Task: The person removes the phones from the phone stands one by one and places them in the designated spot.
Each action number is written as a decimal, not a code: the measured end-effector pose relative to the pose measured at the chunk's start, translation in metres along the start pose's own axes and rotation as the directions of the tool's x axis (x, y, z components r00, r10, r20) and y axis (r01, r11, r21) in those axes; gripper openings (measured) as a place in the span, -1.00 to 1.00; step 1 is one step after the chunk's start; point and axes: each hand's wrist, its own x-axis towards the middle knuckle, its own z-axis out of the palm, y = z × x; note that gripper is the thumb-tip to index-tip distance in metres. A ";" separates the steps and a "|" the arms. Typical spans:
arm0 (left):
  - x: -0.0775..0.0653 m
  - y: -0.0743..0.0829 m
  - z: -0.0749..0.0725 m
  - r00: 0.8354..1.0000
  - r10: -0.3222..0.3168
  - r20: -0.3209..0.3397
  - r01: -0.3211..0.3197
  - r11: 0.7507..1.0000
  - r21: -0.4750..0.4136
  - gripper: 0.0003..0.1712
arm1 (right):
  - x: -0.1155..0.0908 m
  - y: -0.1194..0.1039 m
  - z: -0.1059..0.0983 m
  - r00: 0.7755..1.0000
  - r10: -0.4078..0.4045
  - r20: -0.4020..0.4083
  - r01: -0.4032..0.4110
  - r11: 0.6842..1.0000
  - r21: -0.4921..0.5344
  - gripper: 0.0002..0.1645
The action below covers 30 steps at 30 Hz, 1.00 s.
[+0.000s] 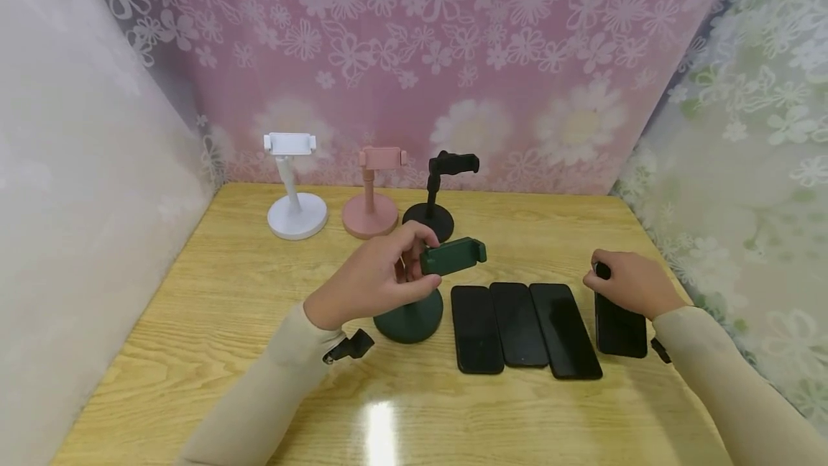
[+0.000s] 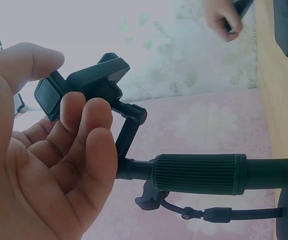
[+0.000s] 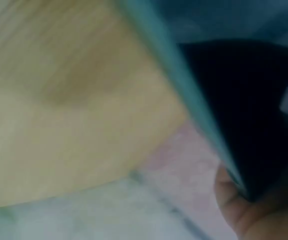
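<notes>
My left hand (image 1: 384, 275) holds the dark green phone stand (image 1: 409, 318) by the left end of its clamp (image 1: 454, 257). In the left wrist view the thumb lies on the clamp's end, with curled fingers under it and the ribbed stem (image 2: 199, 173) beside them. At the right of the table my right hand (image 1: 630, 280) grips a black phone (image 1: 621, 326) by its upper end. The right wrist view shows this phone (image 3: 234, 115) large and blurred, tilted above the wooden table, with fingers (image 3: 231, 197) at its lower end. The green clamp has no phone in it.
Three black phones (image 1: 477, 329) lie side by side between the hands. Behind stand a white phone stand (image 1: 297, 216), a pink one (image 1: 370, 216) and a black one (image 1: 432, 220) in a row. Floral curtains (image 1: 453, 56) border the wooden table (image 1: 213, 322).
</notes>
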 end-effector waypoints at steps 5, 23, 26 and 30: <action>0.000 0.000 0.000 1.000 -0.003 0.007 0.003 1.000 -0.001 -0.59 | 0.003 0.023 0.021 0.990 0.024 0.140 -0.026 1.000 0.011 -0.67; 0.001 0.000 0.000 1.000 -0.010 0.003 0.010 1.000 0.011 -0.58 | 0.017 0.025 0.024 0.969 -0.011 0.246 -0.016 0.994 0.108 -0.62; 0.001 0.000 0.000 1.000 -0.013 0.004 0.013 1.000 0.022 -0.58 | 0.018 0.021 0.025 0.964 -0.029 0.266 -0.006 0.992 0.129 -0.67; 0.001 0.000 0.000 1.000 -0.009 0.005 0.008 0.999 0.034 -0.58 | 0.018 0.017 0.025 0.961 -0.033 0.274 0.003 0.994 0.108 -0.77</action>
